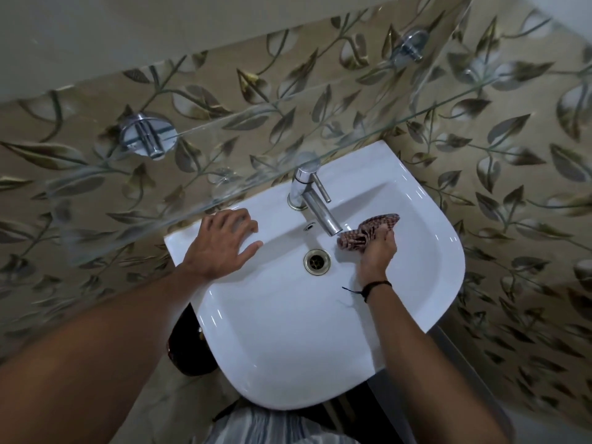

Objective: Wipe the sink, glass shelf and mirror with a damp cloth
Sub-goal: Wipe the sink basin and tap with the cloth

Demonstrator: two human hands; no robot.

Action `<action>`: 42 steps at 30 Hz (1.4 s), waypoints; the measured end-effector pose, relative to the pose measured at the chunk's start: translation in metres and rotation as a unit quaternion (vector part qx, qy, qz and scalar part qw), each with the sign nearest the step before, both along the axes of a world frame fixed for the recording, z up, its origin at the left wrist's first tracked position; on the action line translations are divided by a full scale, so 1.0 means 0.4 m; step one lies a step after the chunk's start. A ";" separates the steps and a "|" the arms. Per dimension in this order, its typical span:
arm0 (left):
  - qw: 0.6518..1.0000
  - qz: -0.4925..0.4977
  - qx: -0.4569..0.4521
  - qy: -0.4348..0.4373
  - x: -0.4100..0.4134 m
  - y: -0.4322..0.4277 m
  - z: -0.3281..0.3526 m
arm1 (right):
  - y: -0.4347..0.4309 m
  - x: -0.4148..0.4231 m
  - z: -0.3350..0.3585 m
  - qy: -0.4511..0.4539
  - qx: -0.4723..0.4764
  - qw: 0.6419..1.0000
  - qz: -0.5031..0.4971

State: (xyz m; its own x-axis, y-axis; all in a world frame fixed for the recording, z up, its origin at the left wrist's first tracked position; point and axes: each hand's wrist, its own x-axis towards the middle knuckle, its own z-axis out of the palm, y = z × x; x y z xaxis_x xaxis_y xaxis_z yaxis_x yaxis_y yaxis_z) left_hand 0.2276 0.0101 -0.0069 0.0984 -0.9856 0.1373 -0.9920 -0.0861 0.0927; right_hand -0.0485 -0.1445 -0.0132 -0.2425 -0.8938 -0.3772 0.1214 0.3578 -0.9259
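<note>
Glossy white sink (288,347): your right hand (376,254) grips the bunched checked cloth (365,232) under the chrome tap (315,200). Your left hand (221,245) lies flat and open on the rim, beneath the glass shelf (224,149).

Bathroom fixtures and wall finish.
Chrome tap (312,200) at far centre; brass drain (317,261) nearer; leaf-patterned tiles (499,149) behind; two chrome brackets (148,137) on wall.

I am seeing no readable text, label, brand, number or sign on anything in front of me.
</note>
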 end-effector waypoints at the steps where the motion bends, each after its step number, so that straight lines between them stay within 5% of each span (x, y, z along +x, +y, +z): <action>1: 1.000 -0.001 -0.003 -0.001 0.000 0.001 0.000 | -0.020 0.011 0.001 -0.047 0.003 0.999 -0.018; 7: 1.000 0.000 0.014 0.009 0.000 0.000 0.006 | -0.098 0.105 -0.014 -0.095 -0.008 0.995 0.034; 12: 1.000 0.001 0.013 0.009 -0.002 0.000 0.005 | -0.066 0.175 -0.266 -0.092 0.010 0.989 0.118; 18: 1.000 0.002 -0.002 0.003 -0.001 0.002 0.002 | 0.117 0.258 -0.160 -0.135 0.112 0.971 0.161; 23: 1.000 -0.001 -0.006 -0.005 -0.005 0.002 0.003 | -0.083 0.178 -0.140 -0.014 -0.036 0.992 0.121; 27: 1.000 0.000 -0.004 -0.009 -0.002 0.002 -0.002 | -0.155 0.176 -0.094 -0.025 -0.088 0.995 0.049; 32: 1.000 -0.005 -0.012 -0.013 -0.003 0.000 -0.001 | 0.000 0.251 -0.174 -0.028 0.058 0.992 0.110; 34: 1.000 -0.006 -0.012 -0.017 -0.001 0.000 -0.004 | 0.083 0.314 -0.168 -0.113 0.123 0.983 0.072; 37: 1.000 -0.001 0.006 -0.021 0.000 -0.001 -0.006 | 0.196 0.391 -0.152 -0.163 0.084 0.983 0.028; 42: 1.000 0.002 0.006 -0.024 0.003 -0.001 -0.007 | 0.187 0.382 -0.155 -0.114 0.016 0.992 0.059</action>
